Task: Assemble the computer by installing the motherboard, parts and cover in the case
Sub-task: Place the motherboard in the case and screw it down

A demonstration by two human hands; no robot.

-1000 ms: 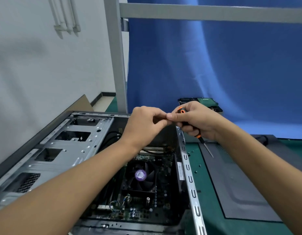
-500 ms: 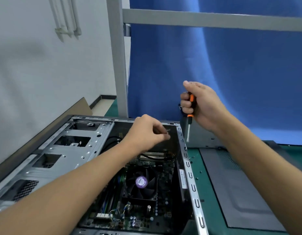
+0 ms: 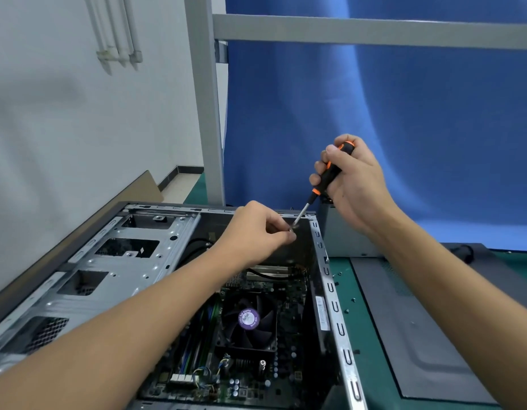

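Swinging down from upright, the black-and-orange-handled screwdriver (image 3: 330, 176) gripped in the right hand (image 3: 355, 184) is bringing its tip to the small silver screw (image 3: 290, 230) the left hand (image 3: 256, 232) is pinching at frame centre, by the far corner of the open grey metal case (image 3: 330, 291). Driving is probably starting next.

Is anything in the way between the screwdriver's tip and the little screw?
Nothing visible is. The right hand holds the screwdriver, and its tip points right at the screw that the left hand pinches near the case corner.
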